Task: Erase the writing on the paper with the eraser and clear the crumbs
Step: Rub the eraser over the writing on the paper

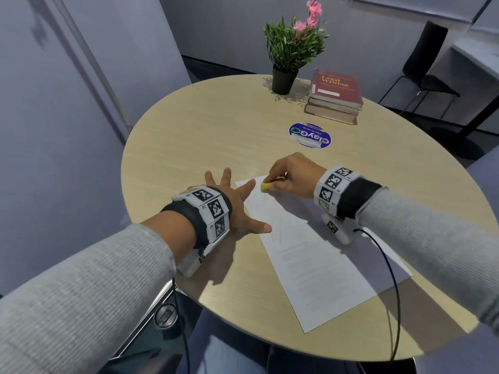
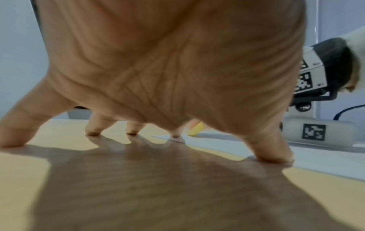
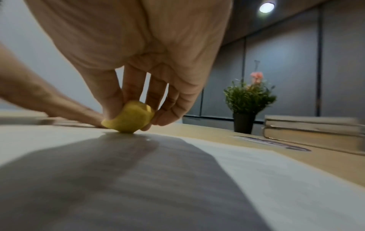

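Under the right hand (image 1: 293, 174), at the far corner of the paper (image 1: 318, 255), sits the yellow eraser (image 1: 265, 186). The fingers are curled down round it, thumb on one side and fingertips on the other, and its lower face touches the sheet. Just left of that hand, the left hand (image 1: 235, 203) is spread flat with straight fingers; forefinger and thumb press the paper's left edge, the other fingertips rest on the round wooden table (image 1: 189, 130). Faint lines of writing cover the sheet. Beyond both hands lies a blue round sticker (image 1: 309, 135); farther still, a potted plant (image 1: 291, 49) beside a stack of books (image 1: 334, 95).
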A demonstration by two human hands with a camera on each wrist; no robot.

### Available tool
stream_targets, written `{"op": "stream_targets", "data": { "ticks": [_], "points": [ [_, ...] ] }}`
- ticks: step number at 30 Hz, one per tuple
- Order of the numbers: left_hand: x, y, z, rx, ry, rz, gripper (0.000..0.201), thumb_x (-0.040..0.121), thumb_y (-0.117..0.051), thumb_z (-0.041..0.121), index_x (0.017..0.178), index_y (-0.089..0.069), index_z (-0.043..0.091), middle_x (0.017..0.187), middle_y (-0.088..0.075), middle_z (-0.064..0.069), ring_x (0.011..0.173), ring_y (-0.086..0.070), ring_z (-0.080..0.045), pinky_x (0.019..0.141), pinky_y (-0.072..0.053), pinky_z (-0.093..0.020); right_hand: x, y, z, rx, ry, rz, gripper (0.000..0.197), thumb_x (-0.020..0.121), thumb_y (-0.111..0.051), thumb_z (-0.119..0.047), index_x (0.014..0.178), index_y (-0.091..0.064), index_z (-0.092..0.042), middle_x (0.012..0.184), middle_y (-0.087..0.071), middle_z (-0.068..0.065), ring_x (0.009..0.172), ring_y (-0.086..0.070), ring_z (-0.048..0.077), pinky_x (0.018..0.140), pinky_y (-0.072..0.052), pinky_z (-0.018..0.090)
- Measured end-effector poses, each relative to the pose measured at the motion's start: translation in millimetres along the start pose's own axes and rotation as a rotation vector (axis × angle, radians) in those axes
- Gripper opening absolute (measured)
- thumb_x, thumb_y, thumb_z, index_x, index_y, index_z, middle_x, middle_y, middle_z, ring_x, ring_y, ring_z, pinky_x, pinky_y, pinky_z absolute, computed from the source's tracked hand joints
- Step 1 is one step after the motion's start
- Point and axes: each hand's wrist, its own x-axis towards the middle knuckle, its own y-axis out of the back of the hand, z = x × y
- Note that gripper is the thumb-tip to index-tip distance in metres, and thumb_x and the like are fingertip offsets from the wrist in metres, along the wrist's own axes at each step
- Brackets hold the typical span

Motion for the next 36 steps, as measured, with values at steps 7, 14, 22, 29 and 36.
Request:
{"op": "stream_targets", "data": {
  "ticks": [7,14,22,29,36],
  "points": [
    [0,1,1,0.009,0.004,-0.005,0.122,0.060,-0.052,0.094,0.150,0.018,0.050,0.160,0.030,-0.007,0.141,0.028,-0.052,0.114,-0.005,-0.070,-10,-5,-6,0.077,0.055,-0.086,0.021,0.083,-0.067,-0.034,0.098,-0.075,-0.022,0.091,-0.073,-0.002,0.081,-0.064,0.014,0.077,-0.053,0.034],
    [3,0,0,0.029,0.004,0.002,0.124,0.058,-0.049,0.096,0.149,0.020,0.050,0.160,0.030,-0.008,0.141,0.027,-0.053,0.114,-0.004,-0.070,-23,-14,-19,0.047,0.145,-0.133,0.020,0.085,-0.066,-0.033,0.099,-0.075,-0.022,0.091,-0.067,-0.013,0.073,-0.055,0.000,0.071,-0.044,0.014],
    [0,-1,1,0.004,0.009,0.017,0.122,0.060,-0.052,0.093,0.150,0.018,0.050,0.160,0.030,-0.006,0.141,0.027,-0.052,0.113,-0.005,-0.070,-13,-4,0,0.031,0.038,-0.033,0.020,0.084,-0.068,-0.030,0.099,-0.075,-0.019,0.097,-0.067,-0.006,0.084,-0.059,0.006,0.076,-0.045,0.019],
    [-2,-2,3,0.012,0.012,0.030,0.120,0.062,-0.052,0.092,0.151,0.016,0.050,0.161,0.028,-0.006,0.142,0.026,-0.053,0.114,-0.006,-0.069,-11,-1,0,0.085,0.040,-0.052,0.020,0.084,-0.068,-0.030,0.100,-0.075,-0.020,0.097,-0.070,-0.003,0.084,-0.060,0.010,0.075,-0.046,0.020],
    [2,1,7,0.019,-0.006,0.041,0.129,0.052,-0.052,0.098,0.150,0.017,0.051,0.160,0.025,-0.018,0.140,0.022,-0.058,0.114,-0.001,-0.070,-1,-2,13,0.048,-0.025,-0.008,0.024,0.083,-0.068,-0.034,0.098,-0.076,-0.018,0.096,-0.071,0.000,0.084,-0.061,0.014,0.073,-0.050,0.029]
  ]
}}
